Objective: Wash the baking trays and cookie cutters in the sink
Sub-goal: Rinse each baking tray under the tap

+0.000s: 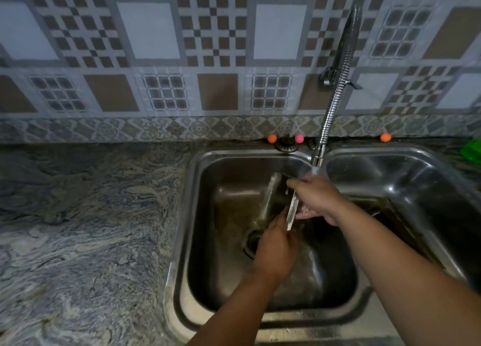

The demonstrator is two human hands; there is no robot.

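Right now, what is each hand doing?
Left hand: closed on the lower edge of the baking tray.
Right hand: holding the tray's upper edge under the running faucet.

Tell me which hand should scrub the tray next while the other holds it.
Right. The right hand is on the tray's upper edge, beside the faucet stream, likely free to rub. The left hand grips the lower end, steadying it.

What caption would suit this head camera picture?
Both hands, left hand and right hand, hold a baking tray edge-up under the running tap over the left sink basin.
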